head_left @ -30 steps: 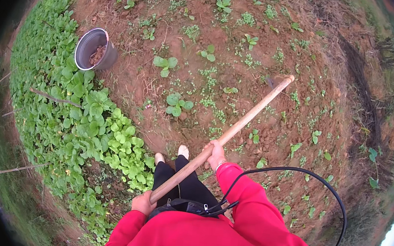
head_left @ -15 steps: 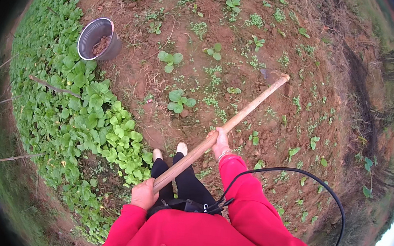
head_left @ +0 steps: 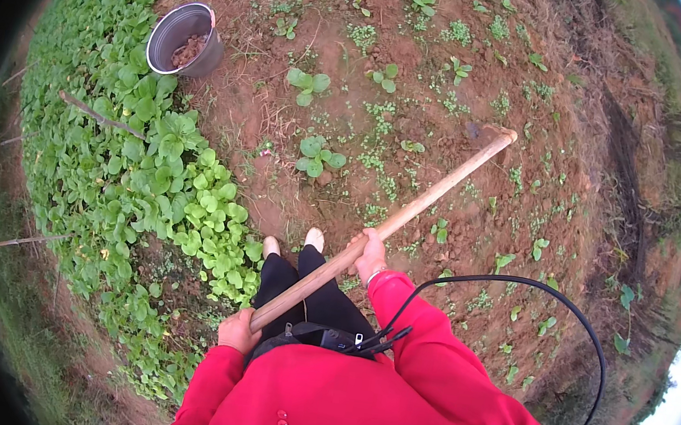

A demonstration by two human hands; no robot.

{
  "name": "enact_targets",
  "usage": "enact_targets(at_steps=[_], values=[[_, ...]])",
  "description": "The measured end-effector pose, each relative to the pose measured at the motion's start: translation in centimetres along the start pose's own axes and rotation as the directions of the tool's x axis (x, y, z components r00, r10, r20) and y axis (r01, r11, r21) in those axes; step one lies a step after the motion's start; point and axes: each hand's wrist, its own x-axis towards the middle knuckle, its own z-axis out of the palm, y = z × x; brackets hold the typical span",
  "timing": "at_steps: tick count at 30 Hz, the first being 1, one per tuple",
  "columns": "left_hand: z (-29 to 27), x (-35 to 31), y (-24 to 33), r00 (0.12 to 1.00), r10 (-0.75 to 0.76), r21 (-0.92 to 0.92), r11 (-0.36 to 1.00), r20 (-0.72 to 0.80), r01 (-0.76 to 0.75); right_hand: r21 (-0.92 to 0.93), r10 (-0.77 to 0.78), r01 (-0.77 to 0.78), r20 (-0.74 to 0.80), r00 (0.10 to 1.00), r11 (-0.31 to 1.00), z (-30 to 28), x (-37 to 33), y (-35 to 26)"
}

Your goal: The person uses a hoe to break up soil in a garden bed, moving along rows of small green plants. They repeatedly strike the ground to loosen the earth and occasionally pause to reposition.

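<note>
I hold a long wooden hoe handle (head_left: 426, 201) with both hands. My left hand (head_left: 237, 331) grips its near end by my waist. My right hand (head_left: 371, 254) grips it further up. The handle runs up and to the right, and its head (head_left: 488, 134) rests in the red-brown soil. My two feet (head_left: 293, 243) stand on the soil just left of the handle. I wear a red top with long sleeves.
A grey metal bucket (head_left: 182, 37) with soil in it stands at upper left. A dense bed of leafy green plants (head_left: 144, 165) runs down the left. Small seedlings (head_left: 317, 157) dot the bare soil. A black cable (head_left: 571, 323) loops at right.
The hoe head has come down from the air into the soil, further to the right. Both hands kept their grip on the handle.
</note>
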Motion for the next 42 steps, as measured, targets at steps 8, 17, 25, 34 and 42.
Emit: enact_targets(at_steps=[8,17,25,34,42], values=[[-0.6,-1.4,-1.1,0.984,0.06,-0.022,0.998,-0.166,-0.065,0.057,0.058,-0.069,0.174,0.983,0.996,1.0,-2.7,0.3],[-1.2,-5.4,-1.7,0.993,-0.037,0.064,0.997,-0.111,0.044,0.008,0.189,-0.197,0.237,0.953,0.98,0.7,-1.5,5.2],[0.0,-6.8,-1.7,0.991,-0.082,-0.055,0.996,-0.103,0.076,-0.054,0.173,-0.168,0.121,0.977,0.984,0.1,-2.1,5.7],[3.9,-10.4,-8.3,0.968,-0.227,-0.123,0.969,-0.11,0.213,-0.105,0.257,-0.234,0.39,0.884,0.967,0.3,-8.3,7.6],[2.4,-15.5,-9.8,0.933,-0.27,-0.064,0.963,-0.237,0.263,-0.081,0.166,-0.146,0.404,0.9,0.986,3.5,-5.2,9.5]])
